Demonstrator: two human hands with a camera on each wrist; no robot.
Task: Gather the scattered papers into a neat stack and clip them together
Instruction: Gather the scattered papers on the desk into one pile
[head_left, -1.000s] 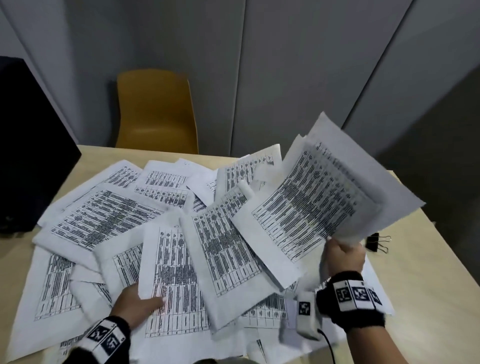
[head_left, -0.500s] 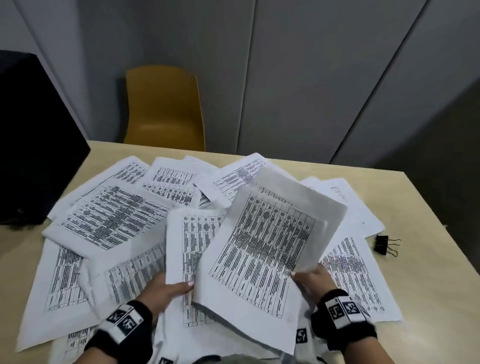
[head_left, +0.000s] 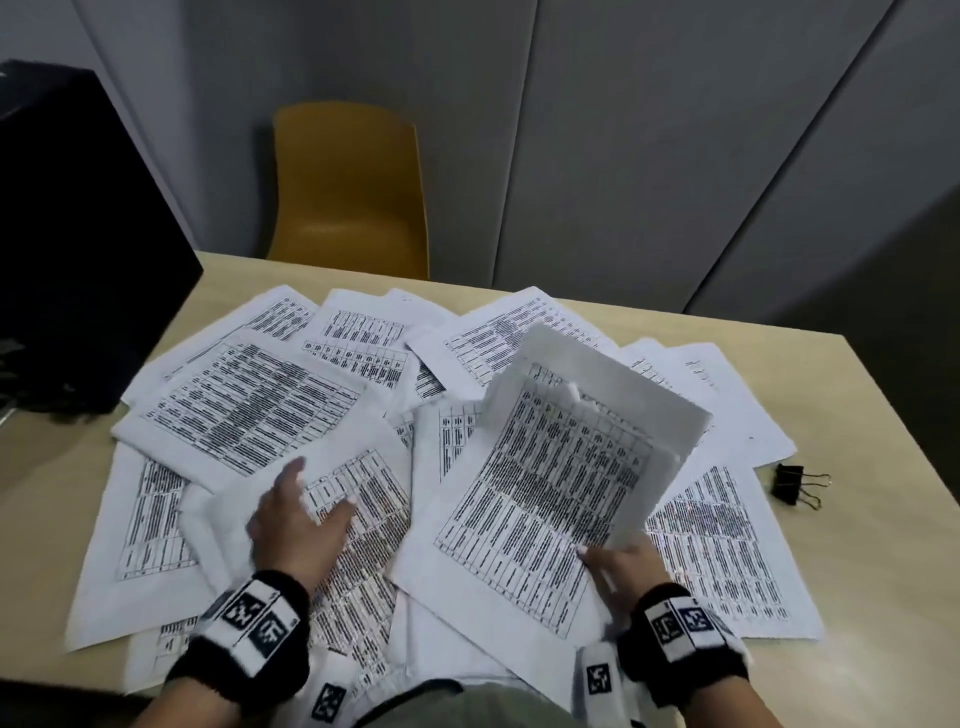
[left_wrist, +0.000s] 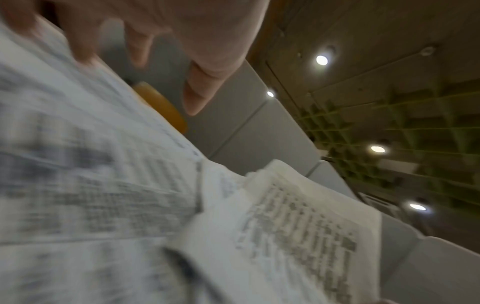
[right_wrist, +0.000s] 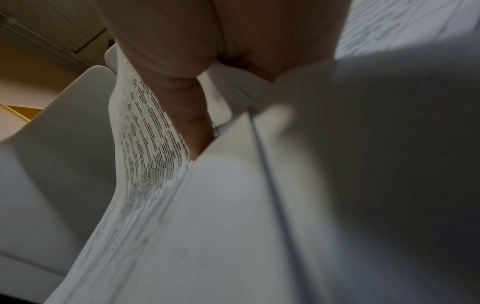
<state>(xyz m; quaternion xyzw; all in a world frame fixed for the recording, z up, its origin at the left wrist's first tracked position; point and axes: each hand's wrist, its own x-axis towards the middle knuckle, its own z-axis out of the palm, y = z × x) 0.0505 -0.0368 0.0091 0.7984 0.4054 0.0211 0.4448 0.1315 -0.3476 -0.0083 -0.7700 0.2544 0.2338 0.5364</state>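
Right hand (head_left: 621, 569) grip pinches the near right corner of a small bundle of papers (head_left: 561, 467), thumb on top, fingers (right_wrist: 182, 98) tucked under between sheets. The bundle tilts up off the pile, its long axis running from near left to far right, far edge raised and curling, print facing up toward the person. Left hand (head_left: 298, 519) grip is spread, fingers straight and relaxed over a loose sheet (head_left: 363, 499) at near left; touching or just above, blur hides which.

Step in hand, likely: add the next sheet to the bundle. To do it well: slide the loose sheet rightward flat, turn it to match the bundle's long axis before merging, and keep the pinch at the corner firm so sheets don't fan out.

Scattered papers (head_left: 249, 405) cover most of the tabletop (head_left: 857, 597), pointing every way. The binder clip (head_left: 789, 483) lies on the tabletop at right, apart from both hands, just beside the pile's edge.
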